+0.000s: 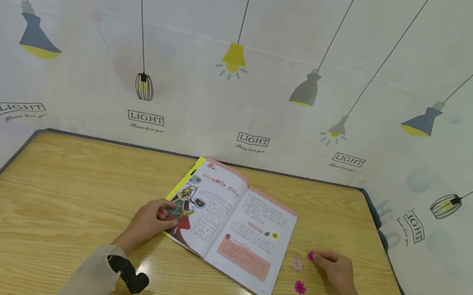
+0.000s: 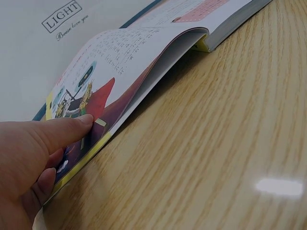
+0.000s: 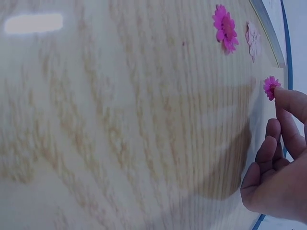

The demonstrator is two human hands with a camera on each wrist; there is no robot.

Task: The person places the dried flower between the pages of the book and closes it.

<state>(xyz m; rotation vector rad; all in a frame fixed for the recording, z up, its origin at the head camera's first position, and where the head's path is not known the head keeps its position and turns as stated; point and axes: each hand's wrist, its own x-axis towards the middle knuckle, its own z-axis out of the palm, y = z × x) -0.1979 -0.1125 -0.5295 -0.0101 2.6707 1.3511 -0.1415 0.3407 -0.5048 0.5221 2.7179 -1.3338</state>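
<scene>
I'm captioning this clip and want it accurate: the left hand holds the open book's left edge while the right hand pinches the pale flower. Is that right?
Not quite: the right hand pinches a magenta flower; the right wrist view shows the pale flower lying apart from it. The rest is right.

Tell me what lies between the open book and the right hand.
In the head view, a pale pink flower and, nearer the camera, a magenta flower lie between the book and the right hand, which pinches another magenta flower.
</scene>
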